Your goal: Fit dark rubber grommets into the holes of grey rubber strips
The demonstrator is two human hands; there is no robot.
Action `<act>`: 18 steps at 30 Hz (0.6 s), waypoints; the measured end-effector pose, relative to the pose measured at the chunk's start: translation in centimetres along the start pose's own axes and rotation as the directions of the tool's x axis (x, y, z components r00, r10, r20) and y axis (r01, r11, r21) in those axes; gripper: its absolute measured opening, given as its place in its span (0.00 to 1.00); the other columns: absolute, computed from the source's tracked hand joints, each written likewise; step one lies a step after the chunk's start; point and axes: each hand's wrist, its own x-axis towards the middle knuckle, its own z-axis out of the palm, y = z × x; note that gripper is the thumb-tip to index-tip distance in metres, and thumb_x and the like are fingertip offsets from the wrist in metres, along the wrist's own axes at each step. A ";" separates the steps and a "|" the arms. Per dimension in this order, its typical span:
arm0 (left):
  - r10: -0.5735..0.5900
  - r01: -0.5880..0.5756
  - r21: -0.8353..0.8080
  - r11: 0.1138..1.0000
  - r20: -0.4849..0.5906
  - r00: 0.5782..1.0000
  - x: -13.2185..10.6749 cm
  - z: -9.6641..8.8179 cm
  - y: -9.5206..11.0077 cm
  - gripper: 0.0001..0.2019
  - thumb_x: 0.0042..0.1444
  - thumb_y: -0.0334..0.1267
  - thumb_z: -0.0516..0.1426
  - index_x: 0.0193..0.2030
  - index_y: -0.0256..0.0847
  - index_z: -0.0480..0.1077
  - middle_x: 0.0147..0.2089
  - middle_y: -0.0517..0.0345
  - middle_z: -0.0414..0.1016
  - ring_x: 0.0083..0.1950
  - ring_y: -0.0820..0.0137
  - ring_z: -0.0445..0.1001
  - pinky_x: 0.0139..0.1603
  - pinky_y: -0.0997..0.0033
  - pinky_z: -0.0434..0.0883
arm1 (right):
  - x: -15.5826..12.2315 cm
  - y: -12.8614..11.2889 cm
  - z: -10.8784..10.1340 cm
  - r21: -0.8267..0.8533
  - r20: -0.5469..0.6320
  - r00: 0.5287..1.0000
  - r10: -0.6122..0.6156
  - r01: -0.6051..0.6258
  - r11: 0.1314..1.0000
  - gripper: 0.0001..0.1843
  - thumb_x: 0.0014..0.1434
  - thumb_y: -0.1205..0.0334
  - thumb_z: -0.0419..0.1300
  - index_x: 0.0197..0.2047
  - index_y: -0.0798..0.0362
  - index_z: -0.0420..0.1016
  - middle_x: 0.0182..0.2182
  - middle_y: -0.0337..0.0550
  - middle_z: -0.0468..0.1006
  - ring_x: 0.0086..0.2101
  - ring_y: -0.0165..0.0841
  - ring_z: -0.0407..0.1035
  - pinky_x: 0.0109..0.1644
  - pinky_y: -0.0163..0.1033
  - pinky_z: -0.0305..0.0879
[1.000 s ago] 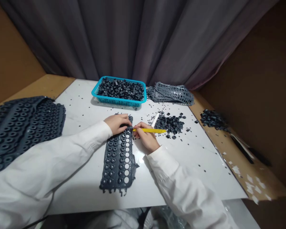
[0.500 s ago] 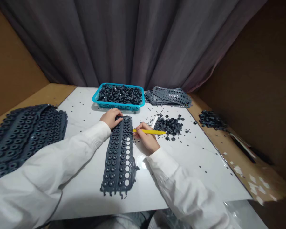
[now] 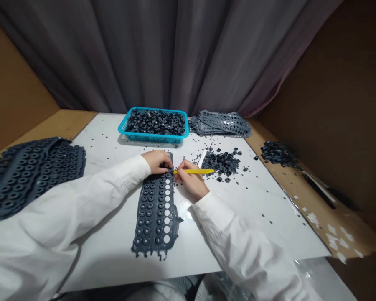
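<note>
A long dark grey rubber sheet (image 3: 153, 209) lies in front of me, studded with rows of raised rings. Part of its right column shows round white openings where the table shows through. My left hand (image 3: 159, 161) rests on the sheet's upper part, its fingers bent and closed at the right column. My right hand (image 3: 190, 179) pinches a yellow pen-like tool (image 3: 200, 171) just right of the sheet. The tool lies nearly level, and its tip meets my left fingertips at the sheet's right edge. Whatever small piece is between the fingertips is hidden.
Behind the sheet stands a blue basket (image 3: 153, 137) full of small dark pieces. Perforated sheets (image 3: 222, 124) are stacked at the back right, with a pile of dark pieces (image 3: 222, 163) nearer. Ringed sheets (image 3: 34, 171) lie at left. A black-handled tool (image 3: 319, 191) lies on the right ledge.
My left hand has moved right and nearer along the sheet, its fingertips now beside the yellow tool's tip. The right hand keeps the tool in almost the same place.
</note>
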 end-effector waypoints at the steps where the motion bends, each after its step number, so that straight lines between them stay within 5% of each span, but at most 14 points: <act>1: 0.013 -0.013 0.008 1.000 0.022 1.000 0.2 -0.1 -0.1 0.09 0.45 0.31 0.60 0.36 0.38 0.76 0.30 0.58 0.72 0.30 0.72 0.68 0.34 0.75 0.65 | 0.0 0.0 0.0 -0.013 0.004 1.000 0.003 -0.003 1.000 0.04 0.51 0.66 0.53 0.26 0.51 0.64 0.19 0.34 0.72 0.21 0.28 0.66 0.26 0.32 0.62; 12: 0.073 -0.142 0.270 0.952 0.251 0.965 1.7 -0.8 1.3 0.07 0.43 0.29 0.62 0.32 0.40 0.76 0.32 0.55 0.75 0.37 0.65 0.72 0.34 0.71 0.65 | 0.3 -0.5 0.1 -0.169 -0.004 1.000 0.012 -0.013 0.986 0.05 0.49 0.68 0.52 0.23 0.51 0.61 0.17 0.33 0.70 0.21 0.28 0.66 0.28 0.33 0.61; 18: 0.181 -0.218 0.291 0.932 0.148 0.972 1.4 -0.1 1.5 0.08 0.52 0.26 0.56 0.24 0.36 0.72 0.27 0.52 0.74 0.33 0.67 0.71 0.37 0.70 0.66 | 0.4 -0.3 0.1 -0.175 0.000 0.999 0.036 -0.035 0.984 0.06 0.50 0.68 0.52 0.23 0.51 0.60 0.17 0.33 0.70 0.21 0.28 0.66 0.29 0.33 0.62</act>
